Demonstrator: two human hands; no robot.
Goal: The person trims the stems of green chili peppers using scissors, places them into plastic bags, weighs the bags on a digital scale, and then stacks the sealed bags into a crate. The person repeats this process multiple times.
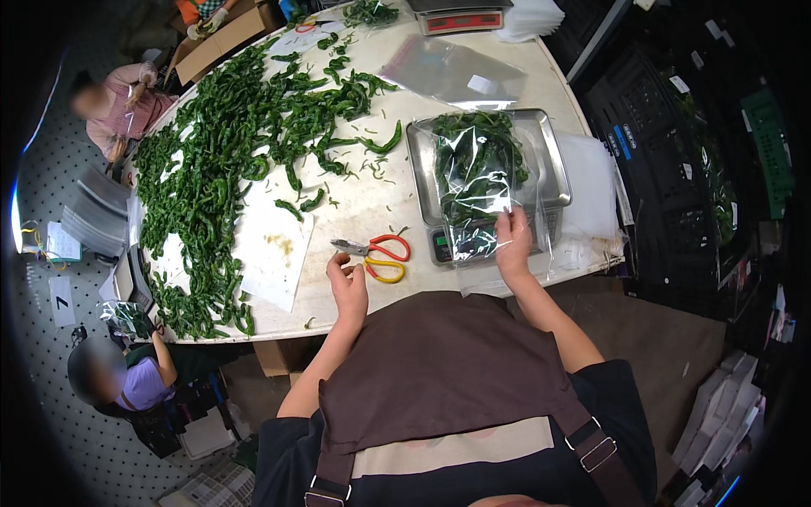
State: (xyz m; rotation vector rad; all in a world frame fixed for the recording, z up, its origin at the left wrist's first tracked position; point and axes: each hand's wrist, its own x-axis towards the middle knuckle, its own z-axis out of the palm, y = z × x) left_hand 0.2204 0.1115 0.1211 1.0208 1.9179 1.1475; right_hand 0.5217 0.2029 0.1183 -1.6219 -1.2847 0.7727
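A clear plastic bag [475,177] filled with green peppers lies on the steel pan [551,149] of a digital scale [440,244]. My right hand [513,241] grips the loose plastic at the bag's near end, its fingertips close to the peppers inside. Next to a pair of scissors [388,258] with red and yellow handles, my left hand [348,285] hovers over the table [361,212], fingers loosely curled and seemingly holding nothing. The scissors lie with their blades pointing left. Long green peppers [209,139] cover the table's left side in a broad heap.
Flat clear bags [456,70] lie beyond the scale, and white sheets [589,190] to its right. A second scale [459,19] stands at the far edge. Black crates [659,158] are stacked at right. Co-workers sit along the left side, one holding a filled bag [130,317].
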